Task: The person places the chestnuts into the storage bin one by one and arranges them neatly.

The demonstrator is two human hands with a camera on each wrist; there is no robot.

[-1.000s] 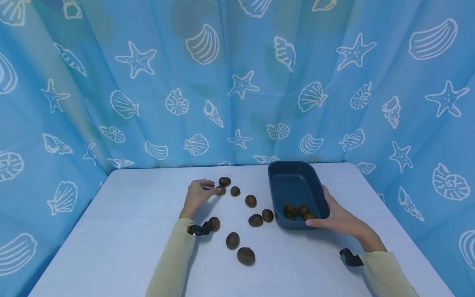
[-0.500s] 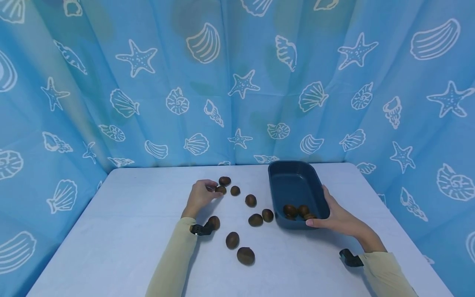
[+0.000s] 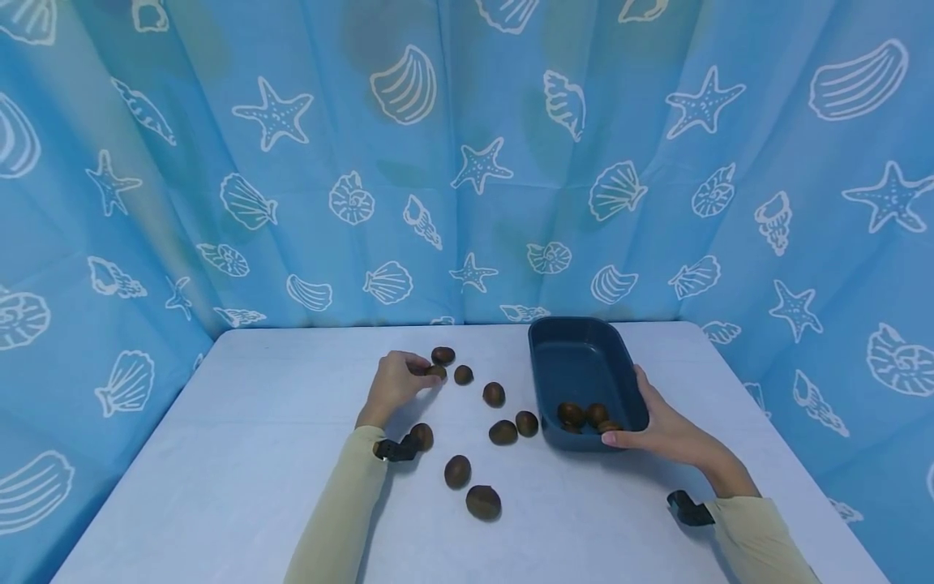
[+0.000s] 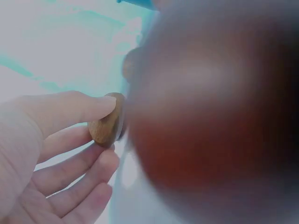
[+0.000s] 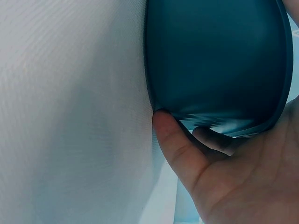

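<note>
My left hand [image 3: 394, 388] pinches a brown chestnut [image 4: 106, 122] between thumb and fingers; the other fingers are loosely bent. Close beside it on the table lie two more chestnuts, a rear one [image 3: 443, 355] and one to its right [image 3: 463, 375]. My right hand [image 3: 667, 426] grips the near right corner of a dark blue rectangular tub [image 3: 576, 365], its thumb on the near wall in the right wrist view. Several chestnuts [image 3: 571, 414] lie at the near end of the tub. A large blurred chestnut [image 4: 210, 116] blocks much of the left wrist view.
More chestnuts lie on the white tabletop [image 3: 219, 454]: one [image 3: 421, 437] by my left wrist, a near one [image 3: 483, 503], and one [image 3: 526, 423] close to the tub's left side. A blue shell-patterned curtain [image 3: 467, 203] hangs behind the table.
My left hand has moved slightly right and its thumb and fingers have closed on the chestnut. The right hand and the tub stay put.
</note>
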